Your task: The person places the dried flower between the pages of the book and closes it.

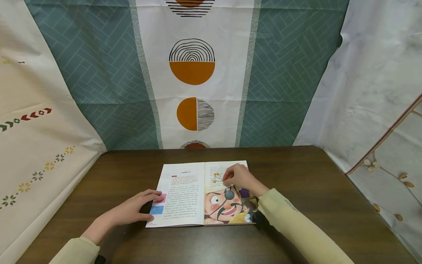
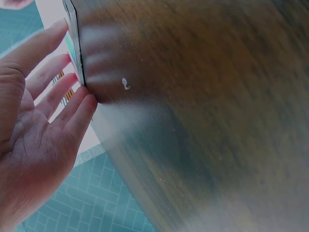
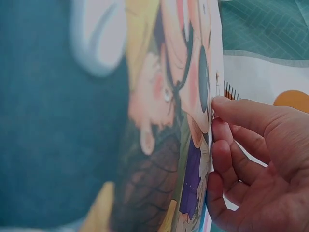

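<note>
An open picture book (image 1: 182,205) lies on the table, text on its left page and a cartoon face with an eye patch low on the right page. Along the left edge of the book rests my left hand (image 1: 133,209), fingers extended onto the page and thumb near the lower corner. In the left wrist view those fingers (image 2: 79,108) reach the edge of the pages. My right hand (image 1: 240,176) is over the upper right page, thumb and fingertips pinching a small sprig with yellow blossoms (image 1: 215,178). The right wrist view shows the fingertips (image 3: 221,104) close against the page.
The dark wooden table (image 1: 296,176) extends around the book on all sides. Behind it hangs a patterned cloth (image 1: 280,73), with pale cloths at the left (image 1: 43,146) and right (image 1: 372,110). A small white mark (image 2: 125,83) shows on the tabletop.
</note>
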### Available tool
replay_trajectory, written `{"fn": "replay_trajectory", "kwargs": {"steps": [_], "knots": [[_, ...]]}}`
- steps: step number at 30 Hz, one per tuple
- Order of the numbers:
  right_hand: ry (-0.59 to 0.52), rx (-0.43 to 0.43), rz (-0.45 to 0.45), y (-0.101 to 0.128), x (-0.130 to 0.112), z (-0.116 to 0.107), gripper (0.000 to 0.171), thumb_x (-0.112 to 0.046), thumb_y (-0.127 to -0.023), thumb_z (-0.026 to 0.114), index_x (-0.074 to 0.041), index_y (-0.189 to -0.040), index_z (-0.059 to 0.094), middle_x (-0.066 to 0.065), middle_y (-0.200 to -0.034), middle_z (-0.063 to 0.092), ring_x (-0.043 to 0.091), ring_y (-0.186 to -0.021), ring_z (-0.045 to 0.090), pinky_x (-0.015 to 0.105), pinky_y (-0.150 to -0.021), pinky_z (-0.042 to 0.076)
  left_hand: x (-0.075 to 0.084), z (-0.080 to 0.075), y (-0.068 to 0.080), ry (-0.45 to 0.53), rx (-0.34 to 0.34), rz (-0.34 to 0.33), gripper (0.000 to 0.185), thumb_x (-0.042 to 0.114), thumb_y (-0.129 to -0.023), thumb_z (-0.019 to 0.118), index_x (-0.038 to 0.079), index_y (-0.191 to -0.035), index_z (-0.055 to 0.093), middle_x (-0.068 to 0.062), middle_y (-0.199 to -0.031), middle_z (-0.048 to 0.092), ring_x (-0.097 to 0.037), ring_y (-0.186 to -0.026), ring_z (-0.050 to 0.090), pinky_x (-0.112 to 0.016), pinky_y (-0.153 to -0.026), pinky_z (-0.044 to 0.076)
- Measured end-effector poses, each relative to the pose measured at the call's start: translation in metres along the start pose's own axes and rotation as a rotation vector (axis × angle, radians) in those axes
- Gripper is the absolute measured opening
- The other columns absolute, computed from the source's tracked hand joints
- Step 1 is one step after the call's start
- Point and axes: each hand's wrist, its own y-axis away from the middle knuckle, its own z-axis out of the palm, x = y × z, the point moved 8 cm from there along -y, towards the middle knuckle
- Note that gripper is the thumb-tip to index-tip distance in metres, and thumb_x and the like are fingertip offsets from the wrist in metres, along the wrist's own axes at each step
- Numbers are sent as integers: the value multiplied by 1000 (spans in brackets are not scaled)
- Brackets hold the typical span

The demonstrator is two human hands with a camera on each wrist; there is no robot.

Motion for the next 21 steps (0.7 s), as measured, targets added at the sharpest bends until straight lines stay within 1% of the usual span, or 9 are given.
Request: {"fn": "replay_trajectory", "kwargs": {"steps": [5, 9, 15, 21], "knots": [[-15, -43, -1, -1, 3, 1, 9, -14, -81, 80, -11, -86, 74, 1, -76, 69, 11, -66, 59, 26, -66, 50, 1, -1, 1, 6, 3, 8, 62, 39, -84, 77, 14, -137, 57, -10, -142, 52, -36, -129, 50, -48, -102, 48], [-6, -60, -1, 3, 3, -1, 14, -16, -82, 80, -8, -92, 73, 3, -80, 68, 11, -69, 58, 26, -68, 50, 3, -1, 1, 5, 1, 26, 63, 39, -84, 77, 13, -138, 56, -11, -143, 51, -37, -128, 50, -46, -101, 48], [29, -31, -23, 15, -2, -6, 21, -16, -85, 77, -5, -102, 71, 3, -87, 68, 11, -75, 58, 26, -71, 51, 3, 0, 1, 9, -5, 24, 64, 40, -85, 75, 14, -139, 55, -11, -144, 50, -37, -129, 49, -47, -102, 47], [40, 44, -47, 34, -2, -10, 28, -14, -86, 75, -1, -111, 70, 5, -93, 68, 12, -79, 58, 25, -74, 53, 2, 0, 2, 21, 0, 25, 63, 40, -84, 76, 14, -139, 56, -11, -144, 50, -37, -129, 49, -45, -103, 47]]}}
